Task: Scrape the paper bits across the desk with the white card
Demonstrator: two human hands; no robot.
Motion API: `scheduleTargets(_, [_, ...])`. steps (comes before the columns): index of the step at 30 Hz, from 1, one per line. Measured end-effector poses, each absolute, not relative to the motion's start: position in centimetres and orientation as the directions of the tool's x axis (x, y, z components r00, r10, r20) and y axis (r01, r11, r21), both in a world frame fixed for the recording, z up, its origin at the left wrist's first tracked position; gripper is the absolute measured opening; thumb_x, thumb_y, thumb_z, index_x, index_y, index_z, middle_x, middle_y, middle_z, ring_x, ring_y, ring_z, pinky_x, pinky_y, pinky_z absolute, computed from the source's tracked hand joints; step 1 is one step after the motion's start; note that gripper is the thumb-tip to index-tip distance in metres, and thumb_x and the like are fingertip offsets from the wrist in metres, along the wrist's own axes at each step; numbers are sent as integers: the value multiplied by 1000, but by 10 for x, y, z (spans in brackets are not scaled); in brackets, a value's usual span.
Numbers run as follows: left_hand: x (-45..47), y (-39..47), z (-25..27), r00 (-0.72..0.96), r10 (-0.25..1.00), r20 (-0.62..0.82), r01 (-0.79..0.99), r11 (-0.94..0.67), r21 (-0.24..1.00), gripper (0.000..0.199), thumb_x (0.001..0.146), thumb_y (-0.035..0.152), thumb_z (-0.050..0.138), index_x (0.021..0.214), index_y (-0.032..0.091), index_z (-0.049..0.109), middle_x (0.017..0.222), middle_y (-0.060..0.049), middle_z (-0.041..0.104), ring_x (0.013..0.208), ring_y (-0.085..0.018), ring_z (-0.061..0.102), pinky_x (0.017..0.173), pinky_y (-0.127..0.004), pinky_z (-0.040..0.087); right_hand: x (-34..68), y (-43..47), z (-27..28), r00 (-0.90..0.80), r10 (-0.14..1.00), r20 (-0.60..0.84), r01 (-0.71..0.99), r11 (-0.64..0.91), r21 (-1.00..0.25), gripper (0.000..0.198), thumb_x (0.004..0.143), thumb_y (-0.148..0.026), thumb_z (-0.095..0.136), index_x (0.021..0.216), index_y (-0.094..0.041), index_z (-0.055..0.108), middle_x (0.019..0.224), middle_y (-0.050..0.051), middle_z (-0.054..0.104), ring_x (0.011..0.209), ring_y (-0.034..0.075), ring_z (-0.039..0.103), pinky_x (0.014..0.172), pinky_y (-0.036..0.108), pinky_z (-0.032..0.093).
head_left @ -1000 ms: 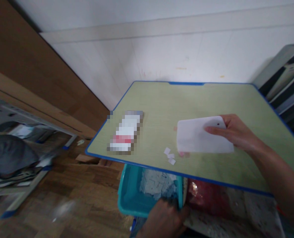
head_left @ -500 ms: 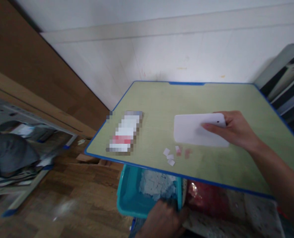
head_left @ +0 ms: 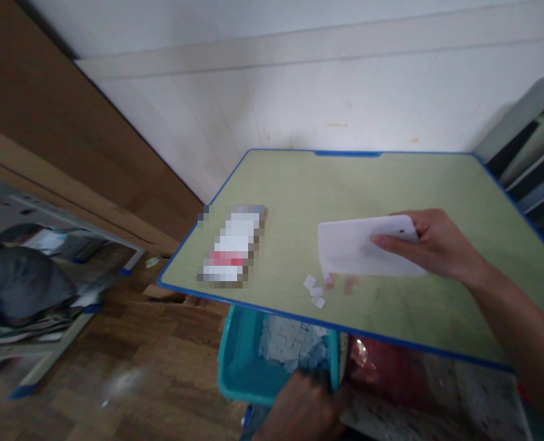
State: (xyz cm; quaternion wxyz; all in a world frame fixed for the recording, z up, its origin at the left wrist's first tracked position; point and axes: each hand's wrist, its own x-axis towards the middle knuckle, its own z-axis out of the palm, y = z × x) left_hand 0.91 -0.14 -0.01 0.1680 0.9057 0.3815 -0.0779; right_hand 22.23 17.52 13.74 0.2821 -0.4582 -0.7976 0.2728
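Observation:
My right hand point(head_left: 430, 242) grips a white rectangular card point(head_left: 355, 248) by its right end, thumb on top and fingers beneath. The card has rounded corners and a small dark hole near the thumb. It is held tilted over the table point(head_left: 290, 190). Just in front of its near edge lie several small white paper squares point(head_left: 317, 291). My left hand point(head_left: 299, 404) is low in front of the table, curled at the near right side of a teal bin point(head_left: 242, 373). Its fingers are in shadow, and what they hold, if anything, is hidden.
A pixelated white and red object point(head_left: 233, 245) lies on the table's left side. Reddish marks point(head_left: 349, 285) stain the tabletop. White pieces point(head_left: 290, 340) fill part of the bin. A red shiny package point(head_left: 382, 370) lies under the table's front edge. A person's grey-clothed leg point(head_left: 19, 278) is at far left.
The card's left end has tipped, and its near edge has come closer to the paper squares. My right hand has shifted slightly toward me. My left hand stays put.

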Motion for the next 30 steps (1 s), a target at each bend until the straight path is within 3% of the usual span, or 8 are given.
scheduleTargets(5, [9,-2,-2,699,662,-270,715,-655,244,23,80,36,56,100,25,53,67,-3,64,56,-27,61,48,-35,48,221,173,139,-408,862,302,612,504,-610,24,78,-30,56,62,-13,59,49,-3,51,40,7,41,35,17,28])
scheduleTargets(11, [9,0,1,698,650,-300,715,-654,247,17,82,34,53,96,24,54,66,-4,64,54,-27,61,48,-36,48,226,174,138,-313,901,302,604,434,-669,28,76,-38,59,67,-12,63,51,-1,55,41,9,44,36,18,30])
scheduleTargets(25, [9,0,3,702,657,-276,712,-657,248,24,78,33,59,98,24,53,68,-3,65,57,-26,62,49,-36,50,224,174,142,-324,915,239,586,393,-709,25,77,-36,58,70,-12,63,56,1,58,44,10,47,37,19,33])
scheduleTargets(30, [9,0,3,699,651,-295,714,-655,247,21,76,31,61,94,23,54,68,-3,64,57,-26,61,49,-34,49,221,175,140,-430,854,294,600,513,-614,22,80,-32,56,64,-17,60,52,-2,56,41,10,45,37,20,31])
